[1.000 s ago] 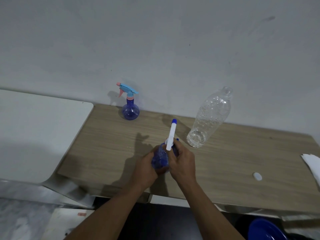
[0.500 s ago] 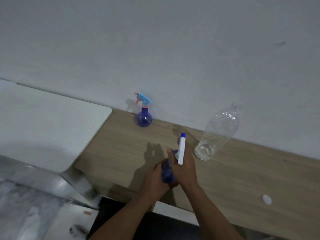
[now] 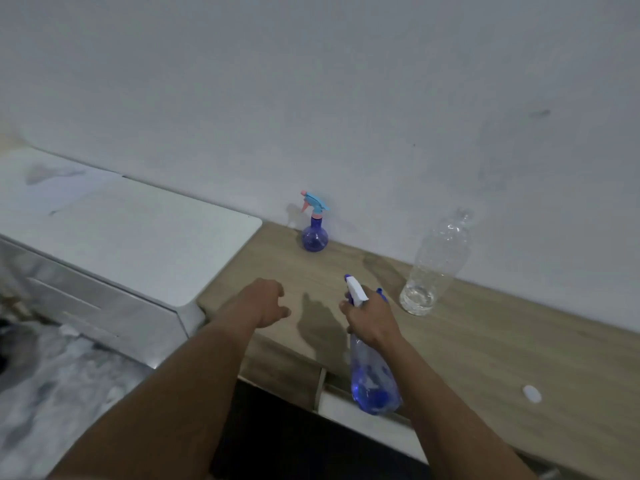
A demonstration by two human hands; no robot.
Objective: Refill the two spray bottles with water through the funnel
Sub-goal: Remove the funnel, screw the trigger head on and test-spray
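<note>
Our right hand (image 3: 372,318) has the spray bottle (image 3: 372,382) by the neck, fingers curled tight around it just under the white trigger head (image 3: 356,292). The bottle is off the surface and tilted, nozzle pointing away from us, its blue-tinted body hanging down towards us over the front edge of the wooden table (image 3: 485,358). The base looks a deeper blue, but we cannot tell how much water is inside.

Over on the other side, our left hand (image 3: 261,303) is palm down above the table's front left corner, fingers loosely curled and holding nothing. We cannot tell whether it touches the wood.

At the back, right against the wall (image 3: 311,98), the second spray bottle (image 3: 314,233) stands upright, round and blue with a light blue and pink head, well apart from both hands. To the right of it stands the clear plastic bottle (image 3: 436,265), a little water pooled in its bottom, near the held bottle's nozzle but not touching it. A small white cap (image 3: 532,393) lies flat on the table further right. A white cabinet (image 3: 156,244) butts up against the table's left end.
</note>
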